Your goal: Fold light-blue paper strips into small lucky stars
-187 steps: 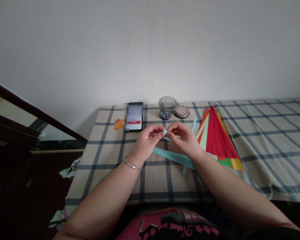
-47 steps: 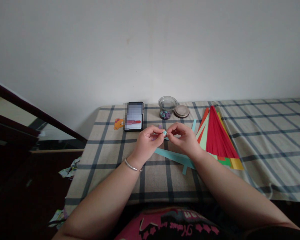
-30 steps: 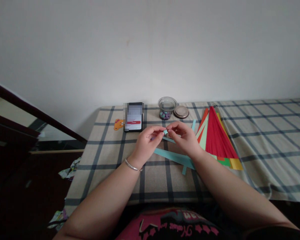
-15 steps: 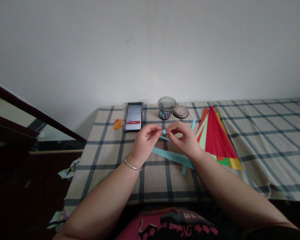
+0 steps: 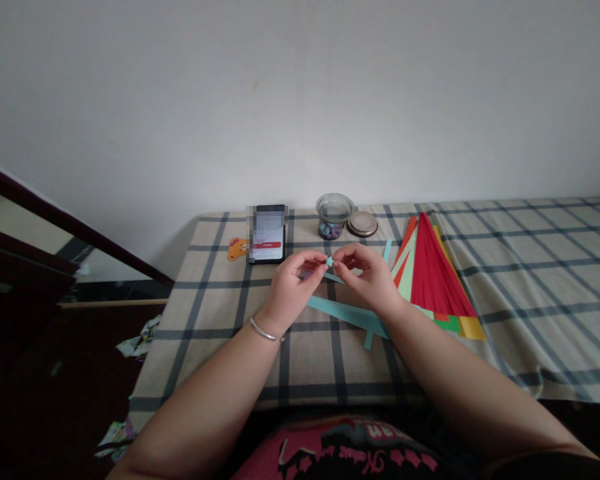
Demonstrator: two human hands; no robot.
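in the head view, with the clear cup as landmark: on the near side of the cup, almost straight toward the body, a small light-blue star, pinched between both hands. on the star's left, the left hand; on its right, the right hand; thumb and fingertips of each drawn narrow around it. seemingly touched from both sides, so neither hand plainly nearer; too small to tell which grips more firmly, or to read any long axis.

from star to cup, a short way outward, away from the body, leaning slightly right. in the bottom of the cup, purple and blue pieces; just right of the cup, a round lid. left of the cup, well apart, a phone.

nearer the body than the cup, a wide blue strip, long axis slanting rightward and bodyward, right end hidden by the right forearm. right of the cup and nearer, a fan of red strips.
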